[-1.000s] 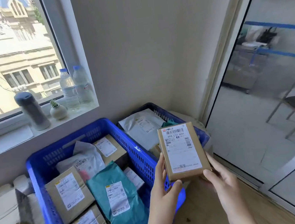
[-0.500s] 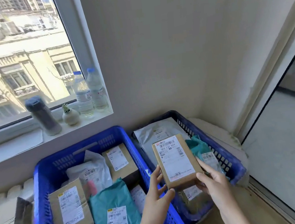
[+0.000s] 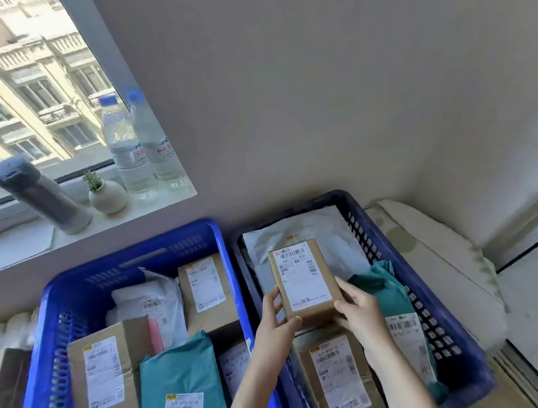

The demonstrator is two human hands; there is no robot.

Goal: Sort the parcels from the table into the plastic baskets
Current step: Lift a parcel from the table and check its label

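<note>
**Small carton held in both hands over the dark blue basket**

Left hand (image 3: pixel 275 321): fingers curl up the left side of the carton, thumb pressed on its near bottom edge. Right hand (image 3: pixel 358 311): wraps the lower right corner, fingers underneath. Both hands are clamped on the same parcel.

Parcel: small brown cardboard box (image 3: pixel 304 281), rectangular, matte, with a white printed label covering most of the top face, barcode at the far end. It is tilted slightly, label facing up.

The box sits over the interior of the dark blue basket (image 3: pixel 446 334), a slotted plastic crate. Cannot tell whether it touches the contents. Under and beyond it lies a flat, crinkled grey poly mailer (image 3: pixel 332 230); to its right a soft teal mailer (image 3: pixel 390 290); nearer, a larger labelled carton (image 3: pixel 339 375).

Just to the left is the bright blue basket (image 3: pixel 132 258), holding cartons, a white mailer and a teal mailer (image 3: pixel 180 374).

On the windowsill: two clear water bottles (image 3: pixel 125 147), a round white plant pot (image 3: pixel 107 196), and a grey flask (image 3: pixel 43 197).
</note>
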